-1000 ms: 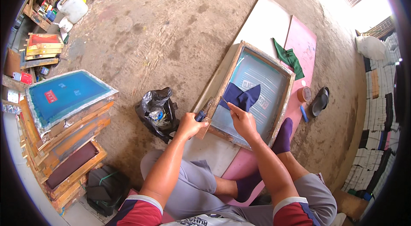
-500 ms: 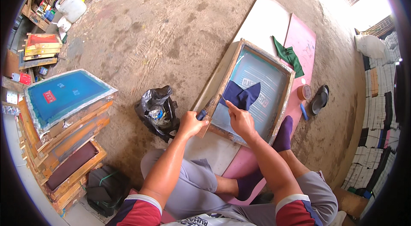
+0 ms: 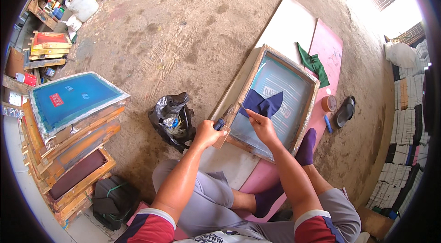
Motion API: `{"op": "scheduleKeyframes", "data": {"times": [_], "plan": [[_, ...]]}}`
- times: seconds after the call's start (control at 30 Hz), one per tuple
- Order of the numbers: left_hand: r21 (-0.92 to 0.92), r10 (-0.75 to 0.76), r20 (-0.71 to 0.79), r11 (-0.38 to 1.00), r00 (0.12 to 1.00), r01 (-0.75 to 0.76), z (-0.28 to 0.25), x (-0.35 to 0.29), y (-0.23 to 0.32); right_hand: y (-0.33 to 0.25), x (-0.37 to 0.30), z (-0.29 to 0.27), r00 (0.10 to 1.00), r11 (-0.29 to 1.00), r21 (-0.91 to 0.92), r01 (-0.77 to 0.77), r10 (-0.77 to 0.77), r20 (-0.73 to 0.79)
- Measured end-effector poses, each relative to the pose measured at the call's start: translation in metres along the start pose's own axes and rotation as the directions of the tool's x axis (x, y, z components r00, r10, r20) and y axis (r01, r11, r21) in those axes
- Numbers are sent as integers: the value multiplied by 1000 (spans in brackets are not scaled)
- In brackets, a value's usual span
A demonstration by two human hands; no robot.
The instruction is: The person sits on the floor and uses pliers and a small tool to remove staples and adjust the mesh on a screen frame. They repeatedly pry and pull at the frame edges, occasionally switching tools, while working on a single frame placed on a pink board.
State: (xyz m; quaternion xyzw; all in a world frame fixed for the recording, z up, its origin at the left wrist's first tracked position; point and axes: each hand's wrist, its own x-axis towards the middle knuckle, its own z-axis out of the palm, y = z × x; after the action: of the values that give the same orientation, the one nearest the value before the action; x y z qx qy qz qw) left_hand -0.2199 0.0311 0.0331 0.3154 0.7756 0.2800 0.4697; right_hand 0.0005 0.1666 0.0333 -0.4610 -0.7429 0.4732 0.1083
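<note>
A wood-framed printing screen (image 3: pixel 313 97) lies tilted on the boards before me, with pale lettering and stripes on its mesh. On the mesh is a folded navy cloth (image 3: pixel 262 103). At the frame's near left corner, my left hand (image 3: pixel 210 133) is closed round a dark-handled tool (image 3: pixel 219 123) whose narrow shaft points up along the frame. A small flat brown piece (image 3: pixel 222 137) sticks out beside that hand. Over the near part of the screen, by the navy cloth, my right hand (image 3: pixel 262 127) is pinched closed; what its fingertips hold is too thin to name.
White (image 3: pixel 287 22) and pink boards (image 3: pixel 331 40) carry a green cloth (image 3: pixel 314 64), a brown tub (image 3: pixel 329 103) and a blue strip (image 3: pixel 328 124). A black sandal (image 3: pixel 344 112) lies right. Left are a black rubbish bag (image 3: pixel 171 121) and stacked screens (image 3: pixel 78 100).
The view has shifted slightly, so the scene sits a little lower and to the right. Both hands keep nearly the same places over the screen, still closed.
</note>
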Motion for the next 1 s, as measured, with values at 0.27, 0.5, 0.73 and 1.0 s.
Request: {"op": "scheduleKeyframes", "data": {"times": [0.27,0.5,0.73,1.0], "plan": [[-48,-17,8,999,1000,17,1,2,-1,28,10,2,996,948,314,-50,23,89],[-35,-23,22,999,1000,23,-4,-2,-5,-32,14,-33,777,591,517,-619,362,516],[-34,-20,47,999,999,21,-4,-1,5,-8,-2,-17,960,962,91,-258,244,141],[-32,-3,47,999,999,5,-11,-10,21,-29,-17,-14,979,941,-305,-147,95,-178]]}}
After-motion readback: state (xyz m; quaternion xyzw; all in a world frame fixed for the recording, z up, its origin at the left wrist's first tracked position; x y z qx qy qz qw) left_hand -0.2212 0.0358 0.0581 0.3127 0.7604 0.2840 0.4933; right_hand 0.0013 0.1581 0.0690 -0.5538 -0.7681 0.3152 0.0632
